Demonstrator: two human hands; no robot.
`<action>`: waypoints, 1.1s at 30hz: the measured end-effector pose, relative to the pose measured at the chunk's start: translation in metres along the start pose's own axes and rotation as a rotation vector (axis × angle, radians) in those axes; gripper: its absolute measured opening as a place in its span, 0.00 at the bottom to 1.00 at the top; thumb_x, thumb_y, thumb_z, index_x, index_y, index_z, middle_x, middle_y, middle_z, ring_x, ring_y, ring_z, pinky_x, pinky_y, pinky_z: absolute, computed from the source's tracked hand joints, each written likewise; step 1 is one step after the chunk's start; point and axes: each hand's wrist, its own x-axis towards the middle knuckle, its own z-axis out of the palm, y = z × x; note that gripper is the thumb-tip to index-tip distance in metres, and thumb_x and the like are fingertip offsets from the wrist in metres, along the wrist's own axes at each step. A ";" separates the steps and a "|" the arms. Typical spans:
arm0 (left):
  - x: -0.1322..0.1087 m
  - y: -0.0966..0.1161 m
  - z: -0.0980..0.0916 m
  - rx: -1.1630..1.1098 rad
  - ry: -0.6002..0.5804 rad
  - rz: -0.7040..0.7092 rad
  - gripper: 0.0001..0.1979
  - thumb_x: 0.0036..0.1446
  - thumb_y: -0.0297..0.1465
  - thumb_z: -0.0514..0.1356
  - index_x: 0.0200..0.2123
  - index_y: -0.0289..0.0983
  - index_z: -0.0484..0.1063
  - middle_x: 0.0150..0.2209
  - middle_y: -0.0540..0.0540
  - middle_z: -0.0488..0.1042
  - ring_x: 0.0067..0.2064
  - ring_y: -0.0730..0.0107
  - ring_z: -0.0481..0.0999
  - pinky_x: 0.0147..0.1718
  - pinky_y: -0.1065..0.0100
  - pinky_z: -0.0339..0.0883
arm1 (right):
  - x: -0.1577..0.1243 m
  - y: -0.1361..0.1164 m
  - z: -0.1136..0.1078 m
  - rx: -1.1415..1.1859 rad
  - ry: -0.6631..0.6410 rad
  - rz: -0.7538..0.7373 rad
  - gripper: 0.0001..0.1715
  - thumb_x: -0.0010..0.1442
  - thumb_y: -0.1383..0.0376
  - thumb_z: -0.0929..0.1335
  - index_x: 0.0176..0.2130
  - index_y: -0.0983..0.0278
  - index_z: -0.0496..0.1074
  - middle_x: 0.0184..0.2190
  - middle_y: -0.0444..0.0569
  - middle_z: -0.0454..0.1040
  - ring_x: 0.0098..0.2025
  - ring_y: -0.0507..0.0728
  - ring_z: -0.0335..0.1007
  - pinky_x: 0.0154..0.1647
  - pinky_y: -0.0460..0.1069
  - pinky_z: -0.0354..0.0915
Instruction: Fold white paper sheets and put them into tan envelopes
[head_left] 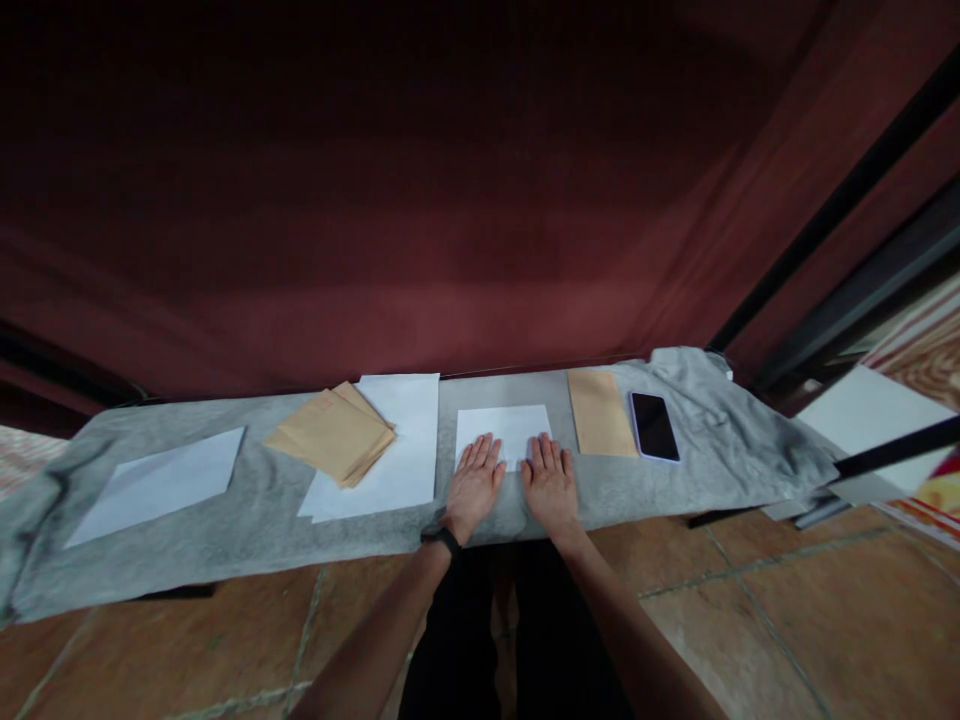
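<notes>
A white sheet of paper (pixel 502 423), which looks folded, lies in front of me on the grey cloth. My left hand (pixel 476 482) rests flat on its near left corner, fingers stretched out. On the near right corner lies my right hand (pixel 550 482), also flat with fingers extended. Both palms face down and hold nothing; they cover parts of the sheet's near edge. Just right of the sheet is a single brown envelope (pixel 602 413). To the left, a stack of brown envelopes (pixel 334 435) sits on several larger white sheets (pixel 409 450).
A smartphone (pixel 655 427) lies beside the single envelope. Another white sheet (pixel 161 482) is at the far left of the cloth-covered narrow table (pixel 277 545). A dark red wall (pixel 465 250) rises directly behind. White boards (pixel 874 420) stand at the right.
</notes>
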 end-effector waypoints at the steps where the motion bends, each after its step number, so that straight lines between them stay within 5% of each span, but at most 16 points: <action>1: 0.000 0.000 0.000 0.001 0.000 -0.001 0.26 0.74 0.38 0.43 0.68 0.34 0.62 0.71 0.39 0.58 0.73 0.60 0.55 0.71 0.53 0.52 | 0.000 0.000 0.000 -0.002 -0.004 0.000 0.31 0.73 0.60 0.59 0.69 0.71 0.60 0.70 0.63 0.59 0.71 0.67 0.56 0.71 0.64 0.47; 23: 0.003 0.003 0.001 0.004 -0.078 -0.047 0.28 0.73 0.36 0.42 0.71 0.33 0.55 0.73 0.39 0.53 0.75 0.59 0.48 0.72 0.52 0.46 | 0.002 0.000 -0.004 0.043 -0.016 0.008 0.31 0.75 0.61 0.54 0.70 0.71 0.59 0.70 0.61 0.58 0.72 0.66 0.55 0.72 0.66 0.47; 29: 0.027 0.006 0.001 -0.013 -0.136 -0.048 0.29 0.71 0.30 0.40 0.72 0.28 0.51 0.74 0.37 0.50 0.75 0.60 0.46 0.72 0.54 0.45 | 0.036 -0.020 -0.005 0.190 -0.148 -0.091 0.32 0.76 0.58 0.51 0.71 0.67 0.58 0.73 0.54 0.53 0.75 0.61 0.48 0.74 0.60 0.46; 33: 0.052 0.003 0.006 -0.001 -0.153 -0.069 0.29 0.70 0.29 0.41 0.72 0.30 0.52 0.73 0.37 0.52 0.75 0.58 0.48 0.72 0.51 0.46 | 0.063 -0.029 0.004 0.205 -0.204 -0.126 0.32 0.76 0.59 0.51 0.70 0.68 0.59 0.71 0.55 0.58 0.74 0.58 0.51 0.73 0.58 0.48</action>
